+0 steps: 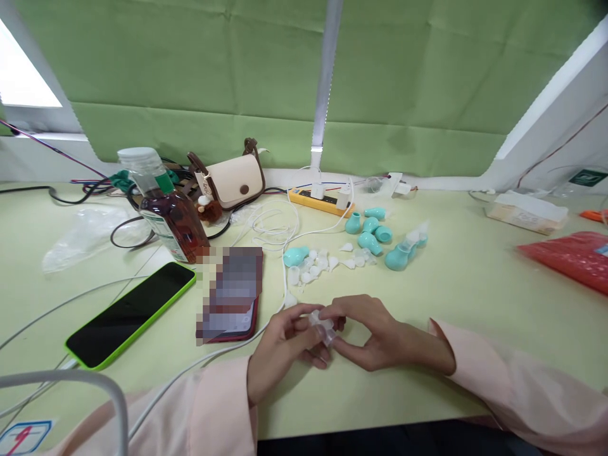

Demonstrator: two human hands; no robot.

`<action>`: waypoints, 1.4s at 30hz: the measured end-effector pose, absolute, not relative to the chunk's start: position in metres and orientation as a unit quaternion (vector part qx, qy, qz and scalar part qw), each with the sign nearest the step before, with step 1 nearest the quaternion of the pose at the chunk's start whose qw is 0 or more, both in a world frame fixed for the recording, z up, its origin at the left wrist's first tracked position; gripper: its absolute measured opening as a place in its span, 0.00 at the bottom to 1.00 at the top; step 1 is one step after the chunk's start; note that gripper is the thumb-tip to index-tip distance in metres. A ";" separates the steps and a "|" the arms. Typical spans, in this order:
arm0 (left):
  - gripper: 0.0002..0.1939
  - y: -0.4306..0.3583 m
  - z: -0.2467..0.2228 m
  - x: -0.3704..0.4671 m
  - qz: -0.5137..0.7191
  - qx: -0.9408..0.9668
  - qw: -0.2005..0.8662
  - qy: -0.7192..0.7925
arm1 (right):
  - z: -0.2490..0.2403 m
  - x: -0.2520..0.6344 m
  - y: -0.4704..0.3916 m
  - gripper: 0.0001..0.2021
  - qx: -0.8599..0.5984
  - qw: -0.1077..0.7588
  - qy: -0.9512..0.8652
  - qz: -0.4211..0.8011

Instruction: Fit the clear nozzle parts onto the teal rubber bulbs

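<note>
Near the table's front edge, my left hand (289, 339) and my right hand (370, 332) meet around a small translucent plastic part (323, 326). The fingers of both hands are closed on it, and they hide some of its shape. Beyond the hands lies a loose group of small white and clear plastic pieces (313, 266). Next to these are several turquoise bulb-shaped pieces (370, 240), some with a round opening showing. One turquoise bulb (398, 256) at the right has clear parts attached to it.
Left of my hands lie a phone in a red case (232, 294) and a green-edged phone (133, 316), with white cables around them. A bottle of dark liquid (173, 218), a cream handbag (235, 180) and a yellow power strip (318, 201) stand behind. A red plastic bag (570, 256) lies right.
</note>
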State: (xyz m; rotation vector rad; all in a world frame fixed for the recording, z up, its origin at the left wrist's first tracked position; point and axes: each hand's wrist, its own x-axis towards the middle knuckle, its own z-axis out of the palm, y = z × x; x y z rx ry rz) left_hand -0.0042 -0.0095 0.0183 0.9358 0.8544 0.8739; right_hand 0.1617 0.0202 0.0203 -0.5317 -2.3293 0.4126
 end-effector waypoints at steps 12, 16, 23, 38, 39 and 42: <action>0.16 -0.017 0.019 -0.001 0.401 0.381 0.722 0.415 | 0.016 0.152 0.071 0.11 -0.291 0.262 -0.892 0.227; 0.17 -0.018 0.019 -0.001 0.388 0.395 0.719 0.421 | 0.003 0.138 0.075 0.10 -0.297 0.212 -0.919 0.146; 0.17 -0.015 0.018 -0.002 0.401 0.396 0.713 0.418 | 0.000 0.138 0.082 0.08 -0.345 0.231 -0.893 0.172; 0.16 -0.011 0.019 -0.005 0.438 0.397 0.687 0.423 | 0.015 0.145 0.077 0.06 -0.382 0.280 -0.855 0.209; 0.16 -0.011 0.019 -0.005 0.447 0.397 0.683 0.419 | 0.017 0.146 0.073 0.07 -0.390 0.304 -0.831 0.255; 0.17 -0.011 0.019 -0.006 0.459 0.393 0.681 0.415 | 0.023 0.151 0.058 0.08 -0.386 0.359 -0.746 0.408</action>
